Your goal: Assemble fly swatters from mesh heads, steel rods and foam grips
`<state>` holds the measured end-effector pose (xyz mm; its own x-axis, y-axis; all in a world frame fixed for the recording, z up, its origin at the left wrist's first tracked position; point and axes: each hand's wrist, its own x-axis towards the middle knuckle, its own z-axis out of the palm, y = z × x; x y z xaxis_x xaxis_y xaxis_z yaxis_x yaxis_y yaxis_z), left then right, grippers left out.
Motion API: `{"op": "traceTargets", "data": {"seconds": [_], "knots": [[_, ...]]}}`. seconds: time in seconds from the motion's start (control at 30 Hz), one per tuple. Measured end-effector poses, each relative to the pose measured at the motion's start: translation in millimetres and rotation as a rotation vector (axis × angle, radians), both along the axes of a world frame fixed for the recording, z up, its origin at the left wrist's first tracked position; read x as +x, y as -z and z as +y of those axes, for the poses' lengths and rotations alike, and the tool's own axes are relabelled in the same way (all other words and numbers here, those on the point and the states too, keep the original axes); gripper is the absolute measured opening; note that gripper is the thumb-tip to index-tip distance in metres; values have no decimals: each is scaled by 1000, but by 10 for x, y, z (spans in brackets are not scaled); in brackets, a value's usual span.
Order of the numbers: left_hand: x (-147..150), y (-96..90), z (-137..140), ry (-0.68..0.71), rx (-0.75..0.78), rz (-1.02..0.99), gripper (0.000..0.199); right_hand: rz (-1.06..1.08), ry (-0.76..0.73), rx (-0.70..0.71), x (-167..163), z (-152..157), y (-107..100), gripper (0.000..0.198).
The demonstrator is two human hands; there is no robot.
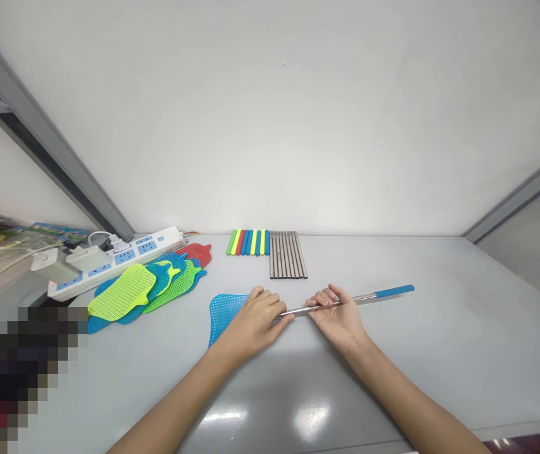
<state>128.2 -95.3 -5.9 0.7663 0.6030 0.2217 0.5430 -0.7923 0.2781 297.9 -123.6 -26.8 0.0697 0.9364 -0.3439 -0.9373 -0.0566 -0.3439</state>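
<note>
Silvery rod (300, 311): the left hand (260, 315) grips it palm down, the right hand (339, 320) holds it palm up.

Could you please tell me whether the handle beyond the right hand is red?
No, the handle beyond the right hand is blue.

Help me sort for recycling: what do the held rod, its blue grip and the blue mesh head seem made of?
Rod: probably metal, polished, judging by its silvery glints.
Blue grip: likely plastic or rubber, smooth and evenly coloured; the look leaves which open.
Blue mesh head: probably moulded plastic, given its regular holes and uniform colour.
</note>
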Motion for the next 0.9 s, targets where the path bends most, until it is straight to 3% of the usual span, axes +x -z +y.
{"op": "traceTargets", "data": {"seconds": [0.2, 0.33, 0.53, 0.9], "knots": [[-66, -73, 20, 8, 38, 34, 30, 57, -52, 62, 75, -29, -120, 19], [-122, -120, 55, 4, 52, 41, 29, 15, 10, 98, 208, 8, -138, 19], [-129, -129, 72, 10, 56, 30, 29, 21, 195, 41, 413, 87, -72, 22], [-94, -59, 52, 59, 77, 57, 27, 47, 233, -41, 395, 89, 25, 28]]}}
